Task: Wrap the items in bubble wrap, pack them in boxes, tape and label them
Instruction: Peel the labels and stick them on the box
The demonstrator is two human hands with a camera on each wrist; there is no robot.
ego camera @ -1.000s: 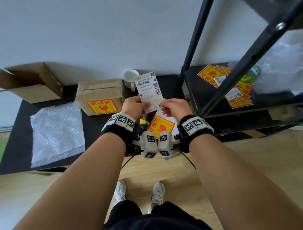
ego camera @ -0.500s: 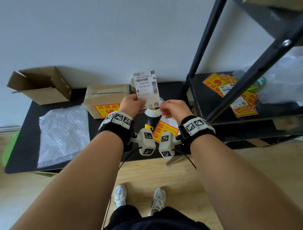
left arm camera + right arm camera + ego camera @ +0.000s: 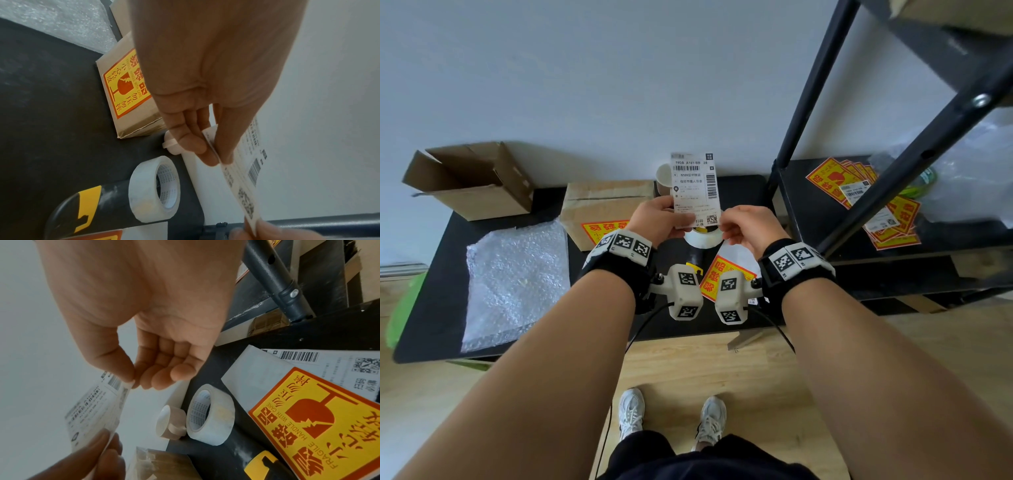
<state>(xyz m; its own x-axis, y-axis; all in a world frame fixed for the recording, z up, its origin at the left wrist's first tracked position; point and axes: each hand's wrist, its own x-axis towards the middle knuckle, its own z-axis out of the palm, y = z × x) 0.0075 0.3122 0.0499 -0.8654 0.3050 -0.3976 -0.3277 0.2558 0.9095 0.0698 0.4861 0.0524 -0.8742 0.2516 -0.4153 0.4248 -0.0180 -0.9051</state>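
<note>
A white shipping label [image 3: 694, 188] with barcodes stands upright in the air over the black table [image 3: 434, 291]. My left hand [image 3: 661, 222] pinches its lower left edge, thumb against fingers [image 3: 203, 151]. My right hand [image 3: 746, 228] pinches its lower right corner between thumb and forefinger [image 3: 129, 379]. Behind and left sits a taped cardboard box [image 3: 602, 205] with a yellow fragile sticker [image 3: 125, 84]. A roll of clear tape [image 3: 703, 236] lies just under the hands, also seen as the tape roll [image 3: 211, 415].
A bubble wrap sheet [image 3: 513, 281] lies at the table's left, an open empty carton [image 3: 472, 178] behind it. A white cup [image 3: 662, 178] stands by the wall. Loose fragile stickers [image 3: 719, 274] lie near the front edge. A black shelf rack [image 3: 859, 219] holding more stickers stands right.
The label has turned from tilted to nearly upright and risen a little. Both hands kept their pinch on it. The head view has shifted, so the table sits lower right in frame.
</note>
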